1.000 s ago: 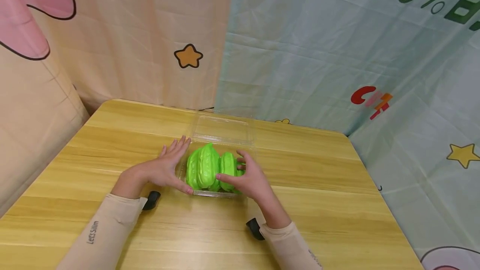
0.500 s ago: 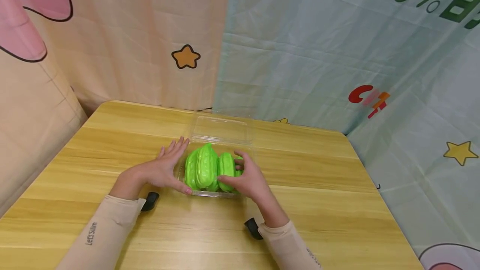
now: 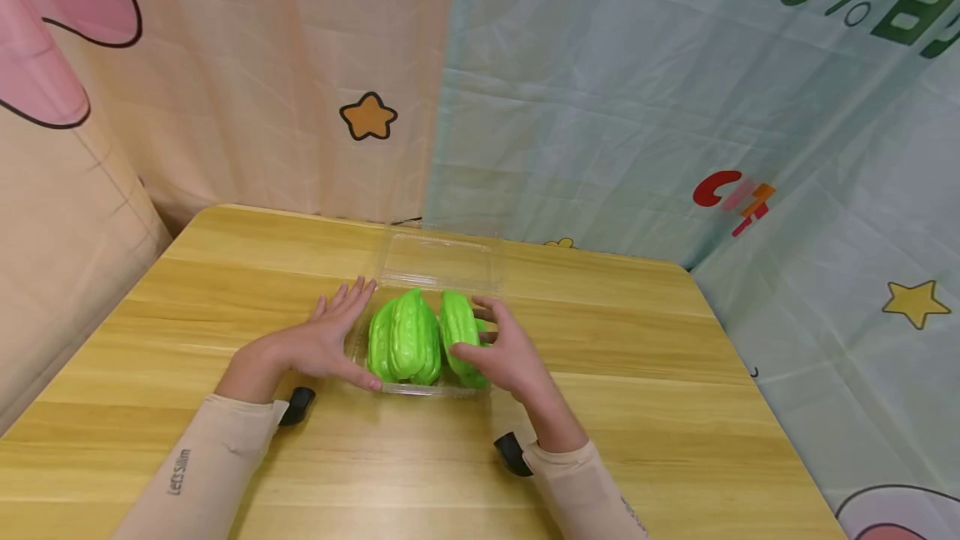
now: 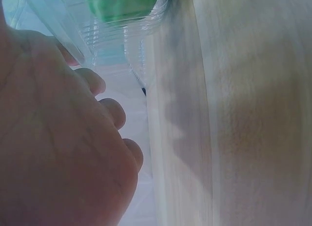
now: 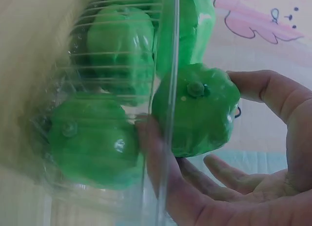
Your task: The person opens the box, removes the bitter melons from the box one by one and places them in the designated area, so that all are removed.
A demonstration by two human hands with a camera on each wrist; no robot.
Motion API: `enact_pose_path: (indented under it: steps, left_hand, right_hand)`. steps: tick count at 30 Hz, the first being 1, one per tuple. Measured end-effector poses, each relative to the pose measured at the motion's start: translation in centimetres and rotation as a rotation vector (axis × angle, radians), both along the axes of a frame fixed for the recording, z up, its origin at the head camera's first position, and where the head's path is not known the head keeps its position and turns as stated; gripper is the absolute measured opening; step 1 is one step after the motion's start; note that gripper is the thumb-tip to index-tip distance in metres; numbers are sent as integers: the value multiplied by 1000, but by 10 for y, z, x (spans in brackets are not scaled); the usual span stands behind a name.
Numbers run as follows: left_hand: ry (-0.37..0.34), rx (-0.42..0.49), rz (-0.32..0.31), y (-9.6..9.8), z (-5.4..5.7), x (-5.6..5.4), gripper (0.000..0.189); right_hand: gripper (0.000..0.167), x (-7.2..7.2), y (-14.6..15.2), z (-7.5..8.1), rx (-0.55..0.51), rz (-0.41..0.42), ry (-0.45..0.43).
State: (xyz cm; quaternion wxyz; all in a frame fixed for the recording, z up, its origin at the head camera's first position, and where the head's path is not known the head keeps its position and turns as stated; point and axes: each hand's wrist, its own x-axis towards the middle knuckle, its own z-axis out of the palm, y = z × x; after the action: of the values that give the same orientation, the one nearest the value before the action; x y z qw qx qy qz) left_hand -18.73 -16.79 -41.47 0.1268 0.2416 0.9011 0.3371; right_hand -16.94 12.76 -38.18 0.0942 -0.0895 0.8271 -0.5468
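A clear plastic clamshell box [image 3: 435,391] holds several bright green, ridged bitter melons [image 3: 408,344], packed to its left side. My right hand [image 3: 517,361] grips one more bitter melon [image 3: 459,323] at the box's right side, thumb in front and fingers behind. In the right wrist view this held melon [image 5: 197,109] stands partly above the box rim, stem end showing; another lies below it behind the clear wall. My left hand [image 3: 318,344] spreads straight fingers along the box's left side, its thumb at the front left corner. The left wrist view shows the fingertips by the box wall [image 4: 73,26].
Behind the box its clear lid [image 3: 438,261] is folded back on the wooden table [image 3: 615,407]. Printed curtains [image 3: 300,65] hang close behind the table's far edge. Black wrist-camera mounts [image 3: 298,405] sit under both wrists.
My right hand has raised the rightmost visible melon and shifted it to the right, so a gap opens between it and the left group. The left hand keeps its place against the box.
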Motion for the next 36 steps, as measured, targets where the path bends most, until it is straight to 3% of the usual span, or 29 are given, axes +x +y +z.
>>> enact_pose_path:
  steps: [28, 36]
  left_hand:
    - [-1, 4, 4, -1, -2, 0, 145]
    - [4, -5, 4, 0, -2, 0, 146]
  right_hand:
    - [76, -12, 47, 23, -168, -83, 6]
    - [73, -17, 64, 26, -158, -105, -1]
